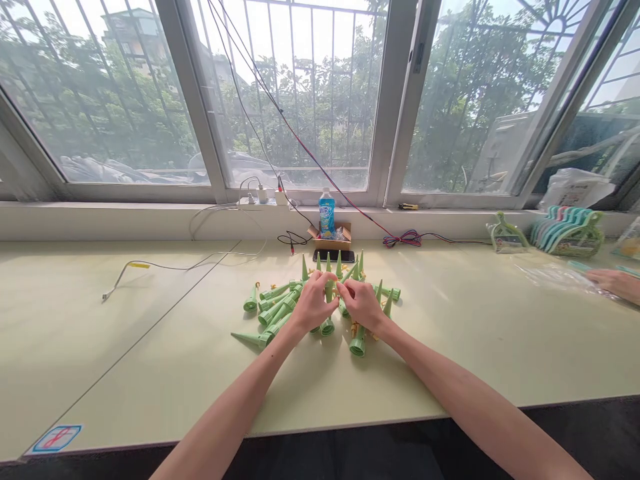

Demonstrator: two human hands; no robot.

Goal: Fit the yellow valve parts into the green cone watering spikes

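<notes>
My left hand (316,300) is closed, its thumb and fingers curled around a green plant watering spike (329,292) over the middle of a pile. Close beside it, my right hand (361,303) pinches at the same spot; its fingertips hide what they hold, though a bit of orange shows there. Several green spikes (280,307) lie on their sides to the left, and others stand point up behind my hands. One spike (357,343) lies below my right hand with its open threaded end toward me. Small orange valves (354,329) are scattered among them.
Behind the pile are a dark phone (334,255) and a small cardboard box (341,241) with a blue-liquid bottle (327,212). Cables (403,238) run along the back. At right, another person's hand (613,283) is near plastic bags and stacked green dustpan-like items (567,230).
</notes>
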